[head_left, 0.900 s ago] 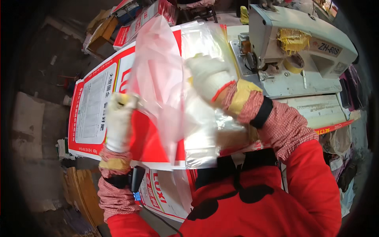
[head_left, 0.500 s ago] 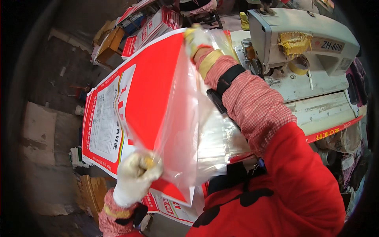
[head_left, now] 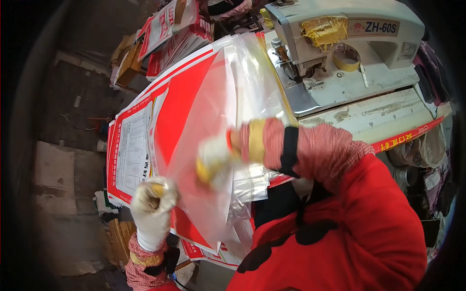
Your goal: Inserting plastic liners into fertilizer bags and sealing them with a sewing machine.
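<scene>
My left hand (head_left: 154, 213), in a white glove with yellow patches, is closed at the lower left edge of a clear plastic bag (head_left: 206, 109), gripping it. The bag lies slantwise over a red and white printed sack (head_left: 175, 109), the top one of a stack. My right hand (head_left: 215, 157), also gloved, is over the middle of the bag; its fingers are smeared by motion, so their grip cannot be made out. Beside the stack, more clear plastic bags (head_left: 259, 77) lie under and beyond my right forearm.
A pale sewing machine (head_left: 359, 28) stands at the far right, with a roll of tape (head_left: 346, 64) against it. More folded printed sacks (head_left: 191, 43) are piled at the back left. A wooden stool (head_left: 130, 68) is by that pile; the dark floor (head_left: 68, 111) stretches leftward.
My right hand has swept from the far top edge of the sack down toward me, over its middle. My left hand has shifted slightly left with the bag's edge. The view has turned a little.
</scene>
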### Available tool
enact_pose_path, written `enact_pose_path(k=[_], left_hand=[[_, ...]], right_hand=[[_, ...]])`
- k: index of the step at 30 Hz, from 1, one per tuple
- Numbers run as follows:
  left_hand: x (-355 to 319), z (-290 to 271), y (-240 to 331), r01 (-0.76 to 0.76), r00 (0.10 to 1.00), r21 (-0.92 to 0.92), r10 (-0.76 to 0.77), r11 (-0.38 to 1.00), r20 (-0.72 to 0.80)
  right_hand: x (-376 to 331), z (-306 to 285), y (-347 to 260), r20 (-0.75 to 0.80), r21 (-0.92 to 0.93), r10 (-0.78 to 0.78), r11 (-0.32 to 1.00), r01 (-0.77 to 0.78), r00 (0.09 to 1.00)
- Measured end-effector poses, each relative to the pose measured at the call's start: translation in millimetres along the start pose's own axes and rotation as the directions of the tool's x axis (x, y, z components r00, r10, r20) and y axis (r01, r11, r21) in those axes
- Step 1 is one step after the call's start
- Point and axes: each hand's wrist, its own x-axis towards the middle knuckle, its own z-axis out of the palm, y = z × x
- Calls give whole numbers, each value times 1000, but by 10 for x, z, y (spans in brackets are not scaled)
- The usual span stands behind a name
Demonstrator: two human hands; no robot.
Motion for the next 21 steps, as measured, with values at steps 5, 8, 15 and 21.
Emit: enact_pose_path(k=[5,8,15,21], left_hand=[[-404,35,-30,142,747,309,-307,940,590],[-184,49,58,-58,367,509,-456,859,811],[1478,798,648,-772,635,567,384,287,670],[2260,1517,144,-748,637,622,-14,232,771]], right_hand=[[-189,-330,-33,-434,58,520,831,-553,736],[-143,-306,-53,-590,183,524,828,-530,615],[-184,-268,-179,-820,437,532,820,-370,212],[-175,-206,-353,-667,421,698,642,-640,262]])
